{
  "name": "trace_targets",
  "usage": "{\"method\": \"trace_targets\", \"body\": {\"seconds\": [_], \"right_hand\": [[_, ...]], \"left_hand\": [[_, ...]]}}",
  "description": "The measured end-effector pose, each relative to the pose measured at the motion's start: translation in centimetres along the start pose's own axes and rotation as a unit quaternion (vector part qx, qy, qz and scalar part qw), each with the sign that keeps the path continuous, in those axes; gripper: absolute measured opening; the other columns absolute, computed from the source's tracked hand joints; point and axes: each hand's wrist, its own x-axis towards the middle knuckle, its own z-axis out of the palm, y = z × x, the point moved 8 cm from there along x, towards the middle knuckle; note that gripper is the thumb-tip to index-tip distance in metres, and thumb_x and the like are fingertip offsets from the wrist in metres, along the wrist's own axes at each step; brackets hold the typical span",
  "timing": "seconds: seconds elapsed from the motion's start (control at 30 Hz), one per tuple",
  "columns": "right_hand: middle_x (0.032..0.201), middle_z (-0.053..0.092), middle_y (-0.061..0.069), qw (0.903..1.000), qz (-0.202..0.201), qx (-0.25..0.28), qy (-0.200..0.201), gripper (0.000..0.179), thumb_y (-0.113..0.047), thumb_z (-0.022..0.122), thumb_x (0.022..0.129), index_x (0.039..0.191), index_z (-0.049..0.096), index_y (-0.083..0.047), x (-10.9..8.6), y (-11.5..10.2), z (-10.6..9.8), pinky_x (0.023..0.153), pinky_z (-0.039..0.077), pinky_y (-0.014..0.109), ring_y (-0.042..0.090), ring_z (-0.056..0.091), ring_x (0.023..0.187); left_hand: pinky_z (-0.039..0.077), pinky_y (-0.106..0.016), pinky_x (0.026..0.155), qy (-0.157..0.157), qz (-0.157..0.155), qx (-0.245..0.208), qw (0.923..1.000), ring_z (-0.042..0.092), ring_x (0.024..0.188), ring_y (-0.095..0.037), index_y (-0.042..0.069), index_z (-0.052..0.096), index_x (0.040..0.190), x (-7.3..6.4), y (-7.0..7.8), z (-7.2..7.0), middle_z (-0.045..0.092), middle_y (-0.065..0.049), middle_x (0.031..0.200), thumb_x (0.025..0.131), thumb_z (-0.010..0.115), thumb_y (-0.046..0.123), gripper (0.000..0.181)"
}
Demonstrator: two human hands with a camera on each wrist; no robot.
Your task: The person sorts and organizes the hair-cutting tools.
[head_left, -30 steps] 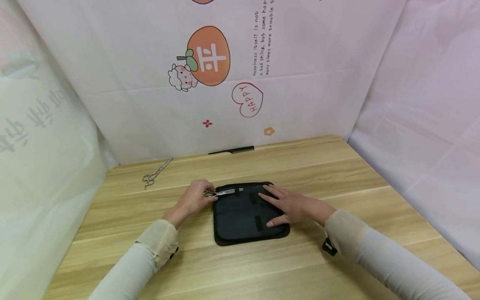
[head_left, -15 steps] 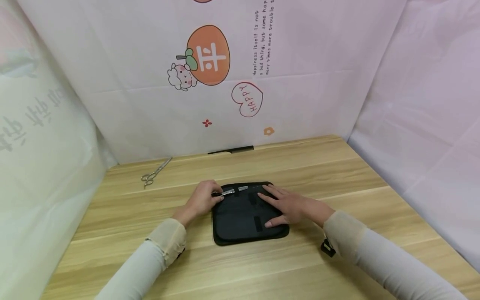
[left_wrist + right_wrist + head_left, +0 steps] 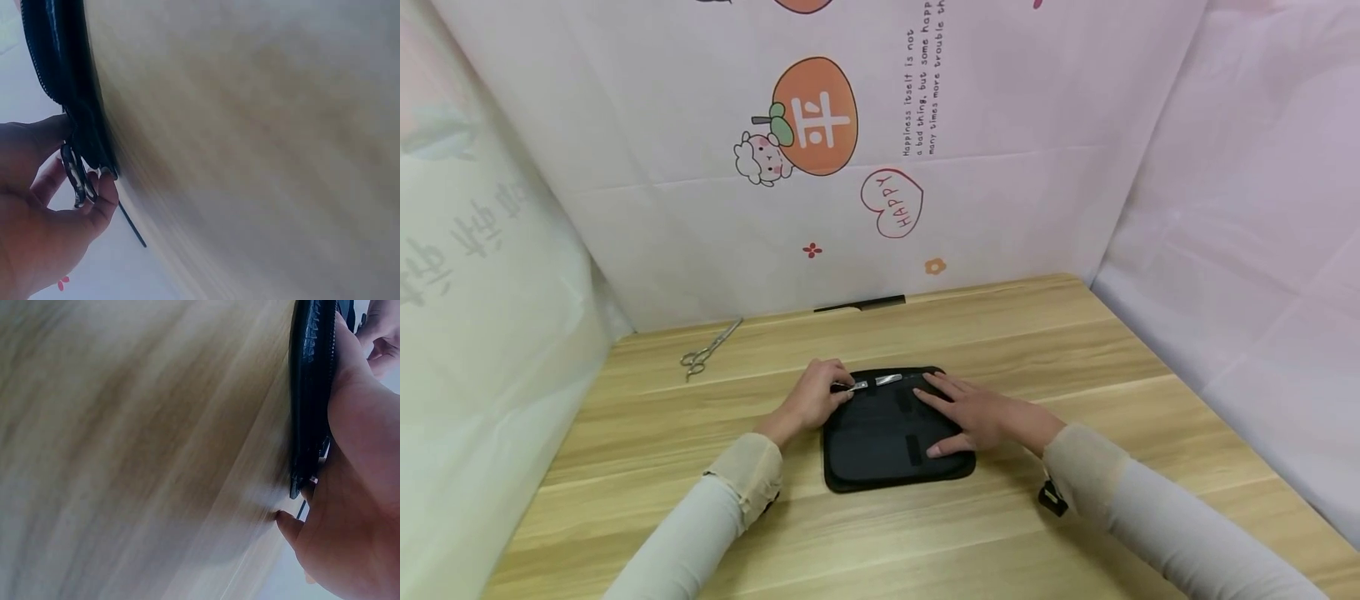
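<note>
A flat black zip case (image 3: 876,454) lies on the wooden table in the head view. Along its far edge runs a pair of silver hairdressing scissors (image 3: 889,379), the blades passing under a dark loop. My left hand (image 3: 811,400) pinches the scissors at the handle end, over the case's far left corner. The finger rings (image 3: 75,175) show between thumb and fingers in the left wrist view. Spread fingers of my right hand (image 3: 988,417) rest on the right side of the case. The zip edge (image 3: 312,394) appears beside that hand in the right wrist view.
A second pair of silver scissors (image 3: 711,348) lies at the table's back left. A black tail comb (image 3: 880,302) sits along the back edge, against a printed white sheet (image 3: 700,233). More sheeting hangs on both sides of the table (image 3: 1075,350).
My left hand has moved right, sliding the scissors farther along under the loop, so the handles are now hidden in the head view. My right hand stays on the case.
</note>
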Motion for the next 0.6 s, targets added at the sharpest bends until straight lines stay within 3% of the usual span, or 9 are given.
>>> {"method": "trace_targets", "body": {"seconds": [0.33, 0.5, 0.6], "right_hand": [[0.172, 0.0, 0.013, 1.0, 0.0, 0.006, 0.003, 0.098, -0.076, 0.05, 0.093, 0.166, 0.014, -0.021, 0.11, 0.05, -0.07, 0.121, 0.022, 0.059, 0.039, 0.004, 0.156], [0.172, 0.0, 0.013, 1.0, 0.002, 0.0, -0.001, 0.098, -0.076, 0.049, 0.093, 0.166, 0.014, -0.021, 0.12, -0.05, -0.12, 0.121, 0.022, 0.058, 0.038, 0.003, 0.157], [0.172, -0.001, 0.013, 1.0, 0.006, -0.002, -0.003, 0.098, -0.076, 0.049, 0.093, 0.166, 0.014, -0.021, 0.09, -0.09, -0.14, 0.121, 0.022, 0.058, 0.037, 0.003, 0.157]], "left_hand": [[0.05, -0.047, 0.095, -0.004, 0.026, 0.003, 0.9996, 0.063, 0.102, -0.031, 0.005, 0.08, 0.104, 0.92, 0.74, 0.35, 0.071, -0.007, 0.102, 0.091, 0.075, 0.002, 0.014], [0.044, -0.05, 0.102, -0.025, 0.035, 0.017, 0.9989, 0.058, 0.111, -0.034, 0.003, 0.075, 0.111, 0.86, 0.92, 0.69, 0.066, -0.012, 0.115, 0.094, 0.072, 0.002, 0.018], [0.041, -0.053, 0.103, -0.031, 0.026, 0.02, 0.999, 0.053, 0.115, -0.038, 0.0, 0.07, 0.118, 0.52, 0.71, 0.19, 0.06, -0.016, 0.121, 0.092, 0.073, 0.002, 0.026]]}}
